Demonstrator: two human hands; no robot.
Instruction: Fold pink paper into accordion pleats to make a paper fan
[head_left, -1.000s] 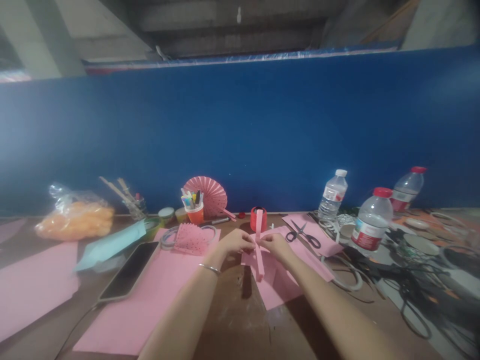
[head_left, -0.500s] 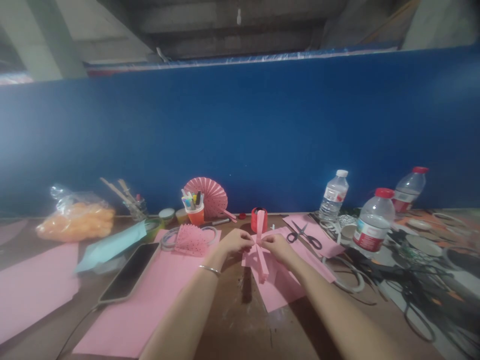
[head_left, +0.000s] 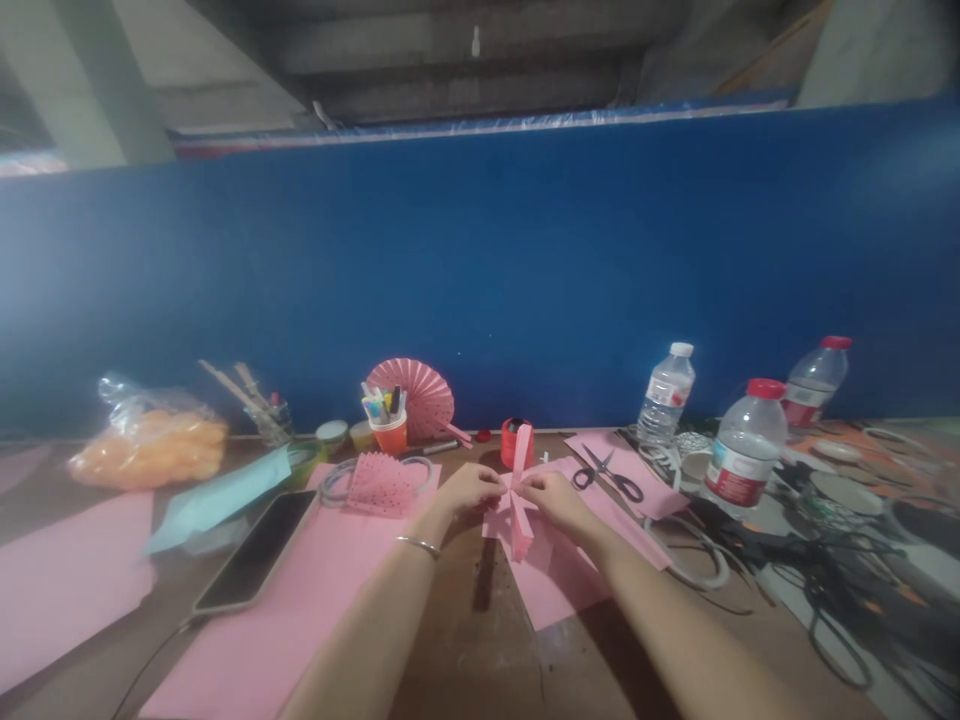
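A narrow pleated strip of pink paper [head_left: 520, 530] is held up over the table, seen nearly end-on. From the left, my left hand [head_left: 475, 490] pinches near its middle, with a silver bangle on the wrist. Opposite, my right hand [head_left: 553, 497] pinches the same spot; a thin piece seems to run between the fingertips, too small to name. Under them lies a pink paper sheet [head_left: 559, 590]. Just behind stands a red round container [head_left: 516, 440]. Black-handled scissors [head_left: 611, 474] rest open on pink paper to the right.
Behind stand a pink folded-paper fan [head_left: 420, 392] and a cup of pens [head_left: 390, 432]. A phone [head_left: 256, 552] lies on pink paper at left, near a bag of orange stuff [head_left: 150, 445]. Water bottles [head_left: 746, 445] and tangled cables [head_left: 832, 570] crowd the right. A blue partition [head_left: 480, 260] closes the back.
Both hands keep their pinch on the pleated paper. Its near end has swung slightly to the left. The other things stay in place, with a slight shift of the view.
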